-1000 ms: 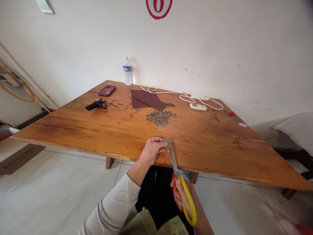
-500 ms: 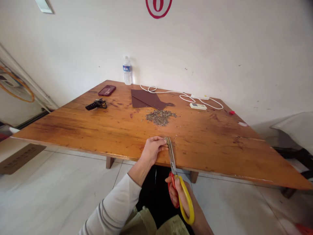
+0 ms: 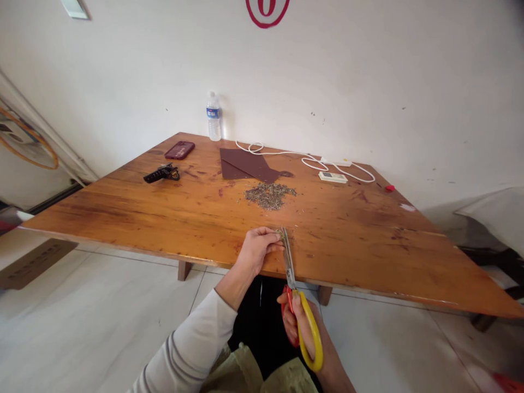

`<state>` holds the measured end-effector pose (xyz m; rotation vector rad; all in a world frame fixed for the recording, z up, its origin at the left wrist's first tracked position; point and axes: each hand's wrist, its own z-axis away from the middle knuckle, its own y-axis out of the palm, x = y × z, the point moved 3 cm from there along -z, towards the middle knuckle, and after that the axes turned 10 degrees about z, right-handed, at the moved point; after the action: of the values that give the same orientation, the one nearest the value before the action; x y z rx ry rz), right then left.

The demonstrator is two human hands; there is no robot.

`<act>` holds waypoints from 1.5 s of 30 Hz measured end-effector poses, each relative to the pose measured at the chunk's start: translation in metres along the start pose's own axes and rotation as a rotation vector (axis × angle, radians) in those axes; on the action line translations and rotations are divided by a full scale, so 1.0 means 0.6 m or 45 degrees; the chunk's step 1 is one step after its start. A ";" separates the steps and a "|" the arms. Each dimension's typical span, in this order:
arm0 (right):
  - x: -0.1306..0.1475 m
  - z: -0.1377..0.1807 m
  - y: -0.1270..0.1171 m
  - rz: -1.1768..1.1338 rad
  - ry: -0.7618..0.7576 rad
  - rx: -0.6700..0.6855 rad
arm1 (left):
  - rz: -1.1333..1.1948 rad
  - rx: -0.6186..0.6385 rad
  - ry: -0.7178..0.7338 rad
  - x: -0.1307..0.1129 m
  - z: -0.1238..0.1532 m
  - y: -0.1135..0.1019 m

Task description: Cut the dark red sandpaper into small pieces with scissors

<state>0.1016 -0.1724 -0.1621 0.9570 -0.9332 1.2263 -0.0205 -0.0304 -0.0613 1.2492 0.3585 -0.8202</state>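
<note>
My left hand is closed in a pinch over the table's near edge. Between its fingertips is a small greenish-brown piece, too small to name surely. My right hand grips scissors with one red and one yellow handle. Their blades point away from me, slightly apart, with the tips beside the pinched piece. Beyond both hands, a loose pile of small dry cut bits lies on the wooden table.
Two dark maroon sheets lie behind the pile. Farther left are a phone, black keys or a remote and an upright water bottle. To the right lie a white cable and a white remote control.
The scissor handles have come slightly closer together. Both hands stay in nearly the same place, and the view has shifted a little.
</note>
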 end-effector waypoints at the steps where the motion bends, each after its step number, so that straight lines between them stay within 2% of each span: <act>1: 0.000 0.000 0.000 0.001 0.002 -0.001 | 0.002 -0.001 -0.002 0.000 0.000 0.001; 34: 0.012 0.010 -0.002 0.024 0.069 -0.025 | -0.040 0.020 -0.008 -0.001 0.002 0.001; 45: 0.015 0.010 0.000 0.017 0.020 -0.042 | -0.031 0.009 -0.001 -0.002 0.004 0.003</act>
<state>0.1020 -0.1750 -0.1518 0.9151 -0.9464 1.2244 -0.0207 -0.0320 -0.0587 1.2534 0.3713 -0.8433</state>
